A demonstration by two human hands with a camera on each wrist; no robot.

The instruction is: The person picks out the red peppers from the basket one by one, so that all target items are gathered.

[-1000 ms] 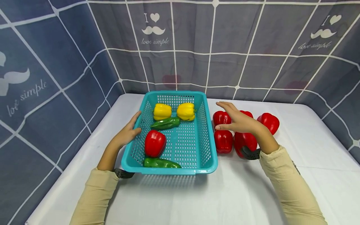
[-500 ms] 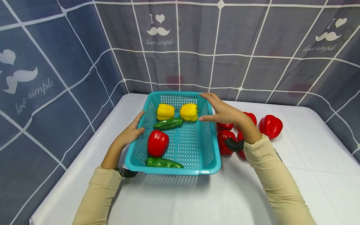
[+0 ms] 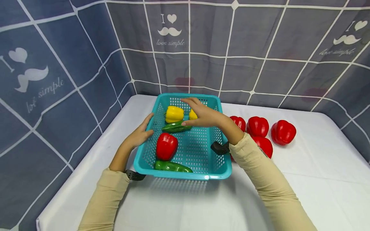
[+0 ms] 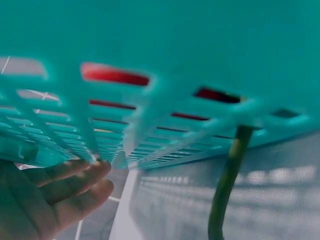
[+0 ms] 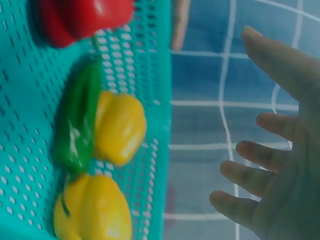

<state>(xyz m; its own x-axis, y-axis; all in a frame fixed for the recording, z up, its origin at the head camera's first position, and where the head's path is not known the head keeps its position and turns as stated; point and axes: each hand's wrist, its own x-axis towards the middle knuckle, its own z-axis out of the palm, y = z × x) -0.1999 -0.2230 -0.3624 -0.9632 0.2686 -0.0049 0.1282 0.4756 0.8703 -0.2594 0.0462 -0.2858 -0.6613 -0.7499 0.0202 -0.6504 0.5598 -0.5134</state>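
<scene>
My left hand rests along the left side of a turquoise plastic basket, fingers extended. In the left wrist view its straight fingers lie close to the slotted wall, where a green stem pokes out. My right hand hovers over the basket with spread fingers and holds nothing. Inside lie a red bell pepper, a yellow bell pepper, a second yellow bell pepper partly hidden by the right hand, a long green pepper and another green pepper at the front.
Several red bell peppers stand on the white tablecloth right of the basket, some partly covered by the right arm. A grey checked curtain encloses the back and sides.
My right hand has moved left from above the red bell peppers to over the basket. My left hand keeps its place at the basket's side. The head view has shifted slightly.
</scene>
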